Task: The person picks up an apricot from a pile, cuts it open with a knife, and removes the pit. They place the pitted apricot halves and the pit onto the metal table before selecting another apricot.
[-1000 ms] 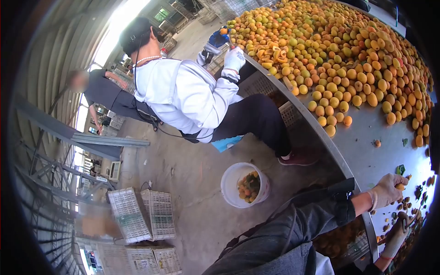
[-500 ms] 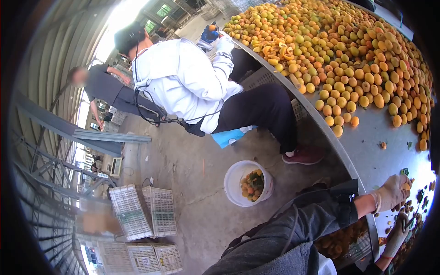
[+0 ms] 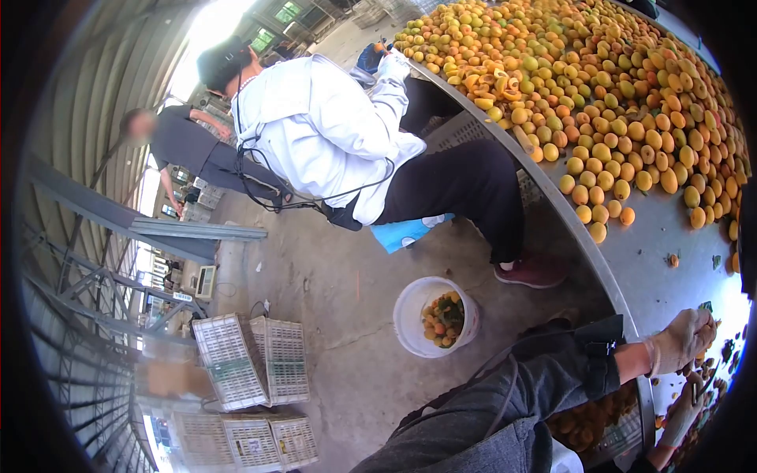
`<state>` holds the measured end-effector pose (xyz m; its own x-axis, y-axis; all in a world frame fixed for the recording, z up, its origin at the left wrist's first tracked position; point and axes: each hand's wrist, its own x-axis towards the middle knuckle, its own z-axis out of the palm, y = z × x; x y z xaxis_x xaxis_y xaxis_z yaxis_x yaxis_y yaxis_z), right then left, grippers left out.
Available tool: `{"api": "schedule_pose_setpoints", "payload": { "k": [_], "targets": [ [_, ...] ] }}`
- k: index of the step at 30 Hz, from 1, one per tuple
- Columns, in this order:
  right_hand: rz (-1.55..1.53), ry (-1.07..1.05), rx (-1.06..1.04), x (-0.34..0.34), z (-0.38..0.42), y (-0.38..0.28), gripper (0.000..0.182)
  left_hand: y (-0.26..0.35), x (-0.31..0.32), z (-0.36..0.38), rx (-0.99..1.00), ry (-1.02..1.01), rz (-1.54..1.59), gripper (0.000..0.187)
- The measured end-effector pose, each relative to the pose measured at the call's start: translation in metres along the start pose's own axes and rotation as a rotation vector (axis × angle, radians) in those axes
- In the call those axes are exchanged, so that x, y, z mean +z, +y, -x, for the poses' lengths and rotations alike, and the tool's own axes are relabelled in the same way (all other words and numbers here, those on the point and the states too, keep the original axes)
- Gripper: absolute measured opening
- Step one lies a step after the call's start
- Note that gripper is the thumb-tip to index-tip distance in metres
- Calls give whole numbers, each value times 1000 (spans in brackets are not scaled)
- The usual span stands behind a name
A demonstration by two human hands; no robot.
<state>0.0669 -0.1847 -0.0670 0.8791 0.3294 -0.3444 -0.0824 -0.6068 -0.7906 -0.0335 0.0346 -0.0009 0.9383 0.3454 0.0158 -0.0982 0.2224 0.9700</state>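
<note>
My left hand [image 3: 680,340], in a pale work glove, is at the edge of the metal table [image 3: 650,272], its fingers curled round an apricot that is mostly hidden. Below it in the view is my gloved right hand [image 3: 684,411], closed on a thin tool with a dark handle [image 3: 695,392], which looks like a knife. Glare and the lens edge blur its tip. Dark scraps and bits of fruit [image 3: 721,370] lie on the table around both hands. A large heap of apricots [image 3: 599,94] covers the table's far part.
A white bucket [image 3: 406,319] with apricots and leaves stands on the floor. Plastic crates [image 3: 229,363] are stacked at lower left. A co-worker in a white jacket [image 3: 315,134] sits at the table; another person in dark clothes [image 3: 185,146] stands behind.
The whole view has shifted slightly, so most things sit a little further right. My left hand's fingers have turned, and the orange fruit that showed in them is now mostly covered.
</note>
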Motion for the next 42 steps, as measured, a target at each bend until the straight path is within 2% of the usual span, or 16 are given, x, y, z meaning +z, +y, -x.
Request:
{"api": "schedule_pose_setpoints", "payload": {
  "k": [3,5,9,11,15,17,19,21,22,24,28,30,34,37,40,42],
  "targets": [
    [-68,-39,-96,-13,-40,69,22,2,-2,-1,-79,30,107,15],
    [-54,-41,-103,-11,-39,68,22,22,-8,6,-228,29,234,14],
    [15,9,-39,1,-14,23,21,3,-3,0,-167,56,244,17],
    [-17,-24,-68,-2,-20,34,21,3,-2,0,-214,74,264,21],
    [-87,-85,-73,-8,-38,68,21,0,-1,-1,-196,84,259,19],
    [-89,-90,-67,-10,-42,76,21,10,-3,1,-314,77,232,12],
    [-91,-95,-61,-8,-45,81,21,6,-4,3,-270,58,148,11],
    [-98,43,-199,0,-46,85,20,11,-5,6,-223,38,64,13],
    [-100,46,-201,-2,-46,84,20,15,-6,9,-229,11,50,15],
    [-91,-33,-71,-3,-41,70,18,19,-6,10,-232,-19,33,17],
    [-65,-73,-107,1,-16,34,16,-3,2,4,-178,13,68,13],
    [-171,-78,-55,4,-12,33,15,-5,4,2,-144,37,93,13],
    [-195,-145,-120,5,-9,30,13,-4,6,5,-241,-35,175,18],
    [-126,-201,-125,6,-13,42,11,19,2,10,-311,-48,165,22],
    [-92,-188,-121,7,-11,39,11,9,6,7,-183,11,74,20],
    [-111,-144,-115,10,-5,33,12,8,7,7,-168,10,66,17]
  ]
}}
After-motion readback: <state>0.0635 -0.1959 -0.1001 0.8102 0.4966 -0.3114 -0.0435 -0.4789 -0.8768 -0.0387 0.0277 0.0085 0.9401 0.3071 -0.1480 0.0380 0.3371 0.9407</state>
